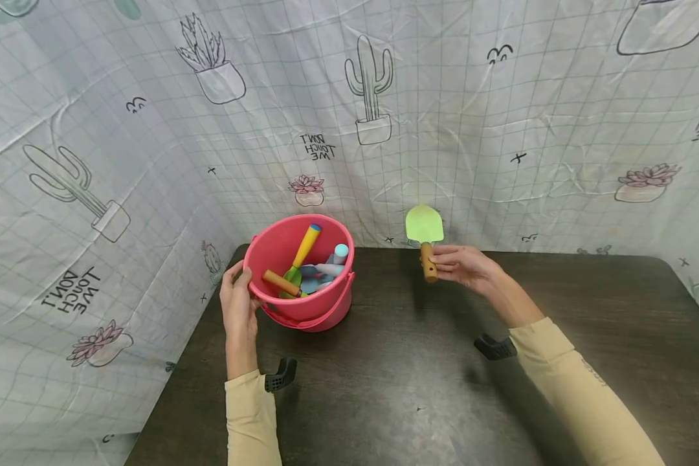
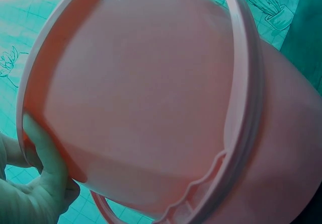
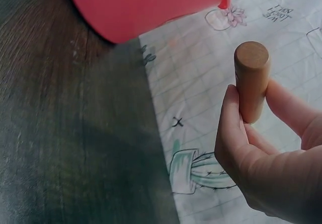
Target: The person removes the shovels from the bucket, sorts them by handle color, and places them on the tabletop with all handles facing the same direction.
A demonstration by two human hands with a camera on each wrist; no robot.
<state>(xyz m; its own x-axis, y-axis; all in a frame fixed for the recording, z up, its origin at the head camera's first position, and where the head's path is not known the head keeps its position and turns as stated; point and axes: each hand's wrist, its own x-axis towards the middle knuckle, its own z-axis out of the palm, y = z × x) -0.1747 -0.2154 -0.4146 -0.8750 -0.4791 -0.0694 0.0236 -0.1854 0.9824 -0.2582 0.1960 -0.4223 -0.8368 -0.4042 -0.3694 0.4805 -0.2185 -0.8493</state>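
Observation:
A pink bucket (image 1: 332, 314) stands at the back left of the table, its handle hanging down the front. My left hand (image 1: 237, 301) grips its rim on the left side; in the left wrist view the thumb (image 2: 48, 148) lies inside the rim. Inside the bucket are a yellow-handled toy tool (image 1: 307, 246), a wooden handle (image 1: 282, 283) and a few blue-grey pieces. To the right of the bucket, my right hand (image 1: 468, 266) pinches the wooden handle of a toy shovel (image 1: 424, 224) with a light green blade, held upright above the table. The right wrist view shows the handle's round end (image 3: 252, 55).
The dark wooden table (image 1: 384, 401) backs onto a white curtain (image 1: 454, 129) printed with grid lines, cacti and lettering. The same cloth hangs along the left side. A black wrist mount (image 1: 281, 375) sits on the left sleeve and another (image 1: 495, 347) on the right.

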